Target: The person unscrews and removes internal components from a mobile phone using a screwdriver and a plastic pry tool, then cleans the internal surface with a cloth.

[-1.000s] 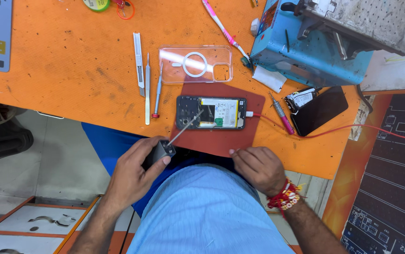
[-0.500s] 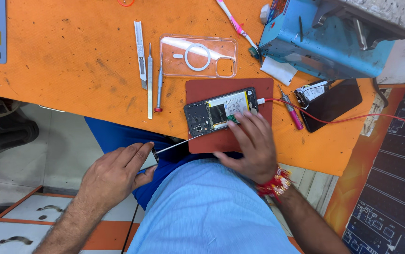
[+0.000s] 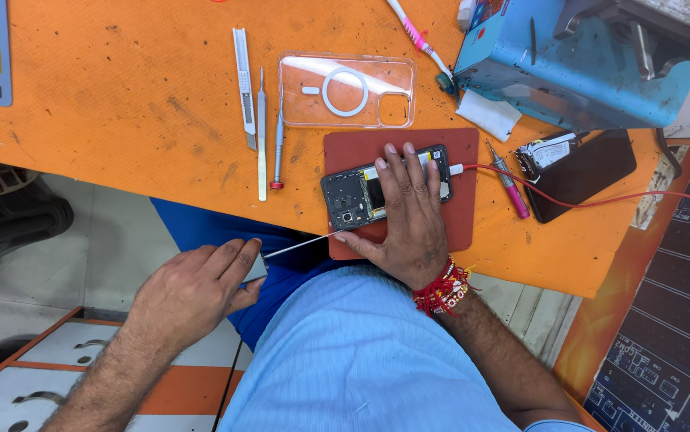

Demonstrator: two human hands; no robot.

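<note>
An opened phone (image 3: 351, 196) with its back off lies on a dark red mat (image 3: 461, 160) at the orange table's near edge. My right hand (image 3: 406, 216) rests flat on top of the phone, fingers spread over it, covering its middle. A red cable (image 3: 569, 192) plugs into the phone's right end. My left hand (image 3: 193, 292) is below the table edge, over my lap, closed on a thin metal tool (image 3: 297, 245) whose long shaft points toward the phone's near left corner.
A clear phone case (image 3: 345, 88), a metal scraper (image 3: 242, 72), tweezers (image 3: 262, 136) and a small screwdriver (image 3: 278, 140) lie left of the mat. A pink-handled screwdriver (image 3: 509, 182) and a dark phone (image 3: 581, 168) lie to the right. A blue machine (image 3: 569, 64) stands at back right.
My right hand rose from my lap onto the phone and now lies flat on it. My left hand drew the thin tool back from the phone, down and left toward my lap.
</note>
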